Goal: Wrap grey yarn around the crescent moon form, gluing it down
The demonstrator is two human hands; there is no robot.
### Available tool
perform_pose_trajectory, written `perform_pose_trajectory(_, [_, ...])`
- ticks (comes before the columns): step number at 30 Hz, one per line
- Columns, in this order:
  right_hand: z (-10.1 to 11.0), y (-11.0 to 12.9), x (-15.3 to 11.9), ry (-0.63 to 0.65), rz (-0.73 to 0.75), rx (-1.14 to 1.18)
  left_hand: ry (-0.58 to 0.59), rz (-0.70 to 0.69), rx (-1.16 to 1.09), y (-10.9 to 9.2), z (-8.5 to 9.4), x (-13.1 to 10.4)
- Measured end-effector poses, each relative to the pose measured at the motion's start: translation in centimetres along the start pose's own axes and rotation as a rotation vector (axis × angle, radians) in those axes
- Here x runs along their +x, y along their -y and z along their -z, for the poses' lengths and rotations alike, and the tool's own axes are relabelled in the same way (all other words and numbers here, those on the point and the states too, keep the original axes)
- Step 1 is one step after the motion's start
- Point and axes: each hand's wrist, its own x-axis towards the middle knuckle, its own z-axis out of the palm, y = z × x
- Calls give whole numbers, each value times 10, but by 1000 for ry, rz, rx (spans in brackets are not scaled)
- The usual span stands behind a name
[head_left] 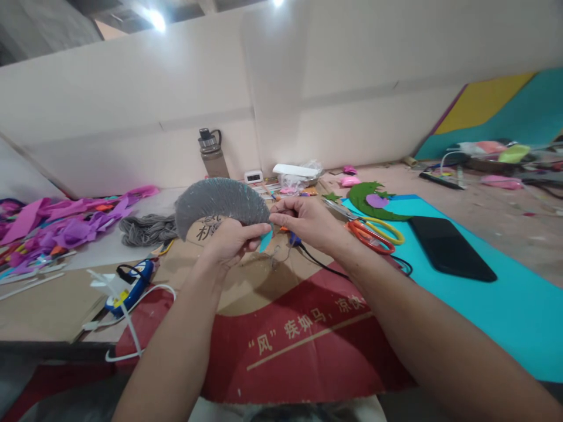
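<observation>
Both hands (pixel 233 241) meet at a crosswise, upward-arched grey crescent's (pixel 220 199) right tip

Both hands (pixel 266 230) hold a gray curved piece (pixel 222 200).

Two ceiling lights (pixel 157 20) glare above the pale partition (pixel 176 111); I see soft shadows across the cardboard (pixel 264 287), wide-angle stretching and slight blur toward the edges.

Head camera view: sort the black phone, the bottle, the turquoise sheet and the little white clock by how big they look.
Turquoise sheet, largest even partly covered
Black phone
Bottle, base hidden
White clock, smallest
</observation>
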Motion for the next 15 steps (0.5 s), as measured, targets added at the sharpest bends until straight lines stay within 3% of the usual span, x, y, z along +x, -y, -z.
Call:
perform_pose_trajectory(10, [-1, -2, 2, -17, 1, -50, 71, -50, -53, -1, 3, 1])
perform_pose_trajectory(15, [0, -1, 2, -27, 13, -57, -4, -68, -77, 3, -1, 4])
